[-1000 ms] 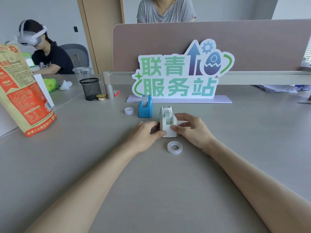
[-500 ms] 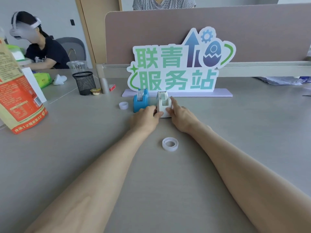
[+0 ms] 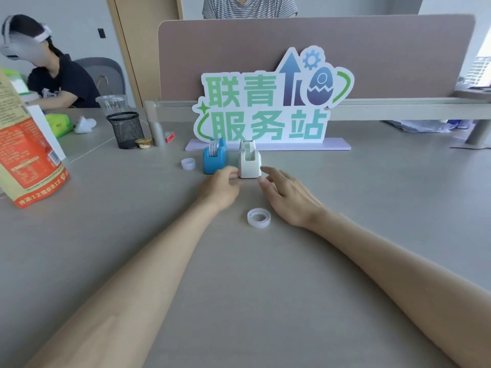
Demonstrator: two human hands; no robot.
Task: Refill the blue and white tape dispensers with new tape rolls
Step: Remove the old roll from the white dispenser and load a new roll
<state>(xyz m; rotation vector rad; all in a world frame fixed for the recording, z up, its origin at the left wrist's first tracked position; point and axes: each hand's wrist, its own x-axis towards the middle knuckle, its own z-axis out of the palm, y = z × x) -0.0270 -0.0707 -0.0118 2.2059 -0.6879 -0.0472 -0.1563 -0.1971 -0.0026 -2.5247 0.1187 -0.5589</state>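
Note:
The white tape dispenser [image 3: 249, 162] stands upright on the grey table, a roll in its slot, right beside the blue tape dispenser [image 3: 214, 159], which also carries a roll. My left hand [image 3: 221, 187] rests just in front of them, fingertips at the white dispenser's lower left corner. My right hand [image 3: 285, 193] lies to the right of it, fingers spread and off the dispenser. A clear tape roll [image 3: 258, 217] lies flat on the table between my wrists. A small white ring [image 3: 188, 163] sits left of the blue dispenser.
A green-lettered sign [image 3: 268, 107] on a lilac base stands behind the dispensers. A black mesh cup [image 3: 125, 129] and an orange bag [image 3: 24, 152] are at the left. Two people sit beyond the divider and at the left desk.
Both hands pushed the white dispenser away from me to stand beside the blue one. My right hand has since let go and drawn back with fingers apart.

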